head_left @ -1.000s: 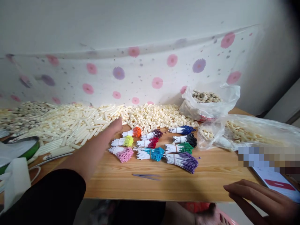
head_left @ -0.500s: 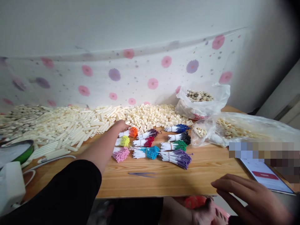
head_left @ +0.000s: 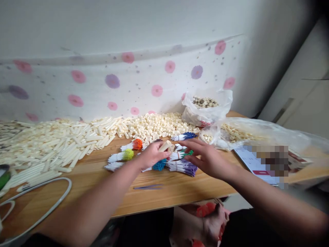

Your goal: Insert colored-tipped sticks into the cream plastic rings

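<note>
Between the fingers of my left hand (head_left: pixel 153 155) is a small cream plastic piece (head_left: pixel 166 146), held up above the table. It resembles the pieces in the short-piece pile (head_left: pixel 156 125) behind. My right hand (head_left: pixel 207 156) hovers just right of it, fingers stretched and apart, holding nothing. Below and around both hands lie bundles of thin white sticks with coloured tips: orange (head_left: pixel 137 144), yellow (head_left: pixel 127 155), light blue (head_left: pixel 159 164), purple (head_left: pixel 186 168), green (head_left: pixel 189 152) and dark blue (head_left: pixel 187 136). My hands and the held piece partly cover some bundles.
Tweezers (head_left: pixel 148 187) lie near the front edge. Long cream plastic parts (head_left: pixel 89 133) are heaped at left, by a white cable (head_left: pixel 68 192). Plastic bags of parts (head_left: pixel 205 115) stand at back right, a phone or tablet (head_left: pixel 257 168) in front of them. A flowered sheet (head_left: pixel 144 82) covers the wall.
My left hand has come back from the short-piece pile with a cream plastic piece. My right hand has moved in from the lower right, over the bundles. The view has shifted to the right.
</note>
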Action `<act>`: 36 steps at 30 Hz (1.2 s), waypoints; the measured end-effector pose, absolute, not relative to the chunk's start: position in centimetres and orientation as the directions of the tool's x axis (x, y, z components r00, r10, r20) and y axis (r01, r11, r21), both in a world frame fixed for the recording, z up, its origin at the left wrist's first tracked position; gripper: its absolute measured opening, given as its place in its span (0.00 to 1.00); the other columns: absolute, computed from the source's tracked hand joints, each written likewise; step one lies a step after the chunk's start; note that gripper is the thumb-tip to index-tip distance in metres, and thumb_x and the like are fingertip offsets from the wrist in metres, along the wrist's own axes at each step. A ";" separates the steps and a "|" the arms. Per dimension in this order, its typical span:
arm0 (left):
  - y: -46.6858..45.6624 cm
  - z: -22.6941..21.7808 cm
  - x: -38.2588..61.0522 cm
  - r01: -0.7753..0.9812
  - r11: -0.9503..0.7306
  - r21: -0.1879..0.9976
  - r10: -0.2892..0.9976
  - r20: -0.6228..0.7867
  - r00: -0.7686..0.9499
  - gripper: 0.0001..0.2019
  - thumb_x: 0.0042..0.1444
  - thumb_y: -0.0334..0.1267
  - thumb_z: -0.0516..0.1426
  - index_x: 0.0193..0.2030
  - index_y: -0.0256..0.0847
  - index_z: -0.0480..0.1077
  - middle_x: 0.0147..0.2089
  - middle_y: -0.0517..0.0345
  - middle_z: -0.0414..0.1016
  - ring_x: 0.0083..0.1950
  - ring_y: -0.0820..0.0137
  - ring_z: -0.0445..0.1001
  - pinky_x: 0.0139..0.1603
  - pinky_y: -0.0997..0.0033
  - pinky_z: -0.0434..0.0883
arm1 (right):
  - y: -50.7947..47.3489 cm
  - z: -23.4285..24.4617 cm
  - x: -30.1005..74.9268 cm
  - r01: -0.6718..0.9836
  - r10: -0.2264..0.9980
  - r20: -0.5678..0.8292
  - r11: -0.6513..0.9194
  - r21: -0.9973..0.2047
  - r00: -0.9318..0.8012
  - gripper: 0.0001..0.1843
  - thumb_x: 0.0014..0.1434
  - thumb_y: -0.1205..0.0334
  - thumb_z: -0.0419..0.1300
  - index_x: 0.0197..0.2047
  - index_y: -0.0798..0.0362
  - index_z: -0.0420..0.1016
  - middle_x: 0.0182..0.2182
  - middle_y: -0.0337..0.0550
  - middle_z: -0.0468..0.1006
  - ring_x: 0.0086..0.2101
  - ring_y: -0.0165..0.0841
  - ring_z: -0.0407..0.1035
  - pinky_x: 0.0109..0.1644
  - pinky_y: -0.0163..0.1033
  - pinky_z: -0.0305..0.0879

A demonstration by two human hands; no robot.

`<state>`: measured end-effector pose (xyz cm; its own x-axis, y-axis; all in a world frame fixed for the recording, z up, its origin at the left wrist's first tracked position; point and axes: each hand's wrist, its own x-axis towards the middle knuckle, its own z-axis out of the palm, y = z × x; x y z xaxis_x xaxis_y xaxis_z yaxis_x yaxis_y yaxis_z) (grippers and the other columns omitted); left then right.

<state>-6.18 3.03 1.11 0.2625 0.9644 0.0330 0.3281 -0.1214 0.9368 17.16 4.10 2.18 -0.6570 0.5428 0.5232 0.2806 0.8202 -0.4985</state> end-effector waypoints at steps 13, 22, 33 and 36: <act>2.6 -2.5 -4.9 0.191 -0.234 0.953 0.901 0.138 0.412 0.26 0.56 0.60 0.49 0.48 0.38 0.65 0.25 0.64 0.58 0.26 0.75 0.56 0.27 0.76 0.57 | 6.5 1.7 16.1 -0.008 0.810 0.465 0.495 -0.869 -0.358 0.12 0.53 0.61 0.62 0.41 0.54 0.72 0.29 0.40 0.71 0.29 0.28 0.66 0.32 0.35 0.64; 2.3 -2.3 -5.6 0.473 -0.427 0.770 0.893 0.279 0.353 0.15 0.63 0.47 0.46 0.35 0.38 0.64 0.26 0.64 0.58 0.27 0.75 0.58 0.28 0.76 0.57 | 6.5 0.3 14.9 0.053 0.749 0.426 0.521 -0.852 -0.507 0.12 0.52 0.57 0.65 0.38 0.55 0.73 0.30 0.43 0.75 0.29 0.29 0.69 0.33 0.37 0.67; 1.4 -1.6 -4.2 0.709 -0.508 0.490 0.862 0.289 0.418 0.14 0.62 0.46 0.47 0.37 0.41 0.69 0.33 0.55 0.74 0.33 0.67 0.71 0.33 0.72 0.63 | 6.7 1.0 15.6 -0.087 0.589 0.499 0.587 -0.805 -0.636 0.27 0.56 0.44 0.57 0.56 0.47 0.67 0.52 0.47 0.71 0.53 0.40 0.64 0.57 0.50 0.60; 1.2 -2.3 -3.7 0.696 -0.530 0.484 0.847 0.277 0.453 0.14 0.62 0.44 0.47 0.44 0.41 0.69 0.38 0.52 0.77 0.37 0.64 0.74 0.37 0.69 0.64 | 6.3 0.6 13.9 -0.182 0.623 0.532 0.536 -0.824 -0.574 0.32 0.59 0.40 0.50 0.62 0.47 0.58 0.56 0.49 0.66 0.58 0.39 0.59 0.62 0.51 0.53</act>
<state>-3.70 1.21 -2.26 0.4534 0.8473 0.2767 0.6961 -0.5305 0.4837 13.87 6.30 0.57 -0.5743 0.6225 0.5316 -0.1819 0.5361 -0.8243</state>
